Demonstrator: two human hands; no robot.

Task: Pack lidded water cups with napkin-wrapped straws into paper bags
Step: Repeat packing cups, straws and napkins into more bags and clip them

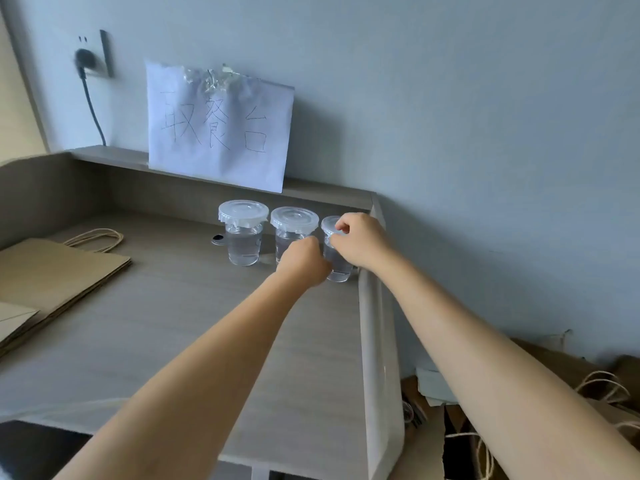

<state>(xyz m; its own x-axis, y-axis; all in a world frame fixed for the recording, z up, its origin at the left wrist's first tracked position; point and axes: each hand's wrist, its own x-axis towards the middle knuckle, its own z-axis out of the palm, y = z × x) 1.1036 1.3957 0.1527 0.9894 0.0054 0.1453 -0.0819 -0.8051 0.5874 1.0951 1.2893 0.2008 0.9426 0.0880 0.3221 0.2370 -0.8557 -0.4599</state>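
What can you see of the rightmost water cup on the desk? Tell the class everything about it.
The rightmost cup is clear plastic, upright, holding water, with a translucent lid. It stands at the desk's back right corner, last in a row of three, beside the raised side panel. The right hand curls over its lid rim; the left hand grips its side and hides much of the wall. Only its base shows plainly.

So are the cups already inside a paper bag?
No, all three cups stand on the table, and the paper bags lie flat beside them.
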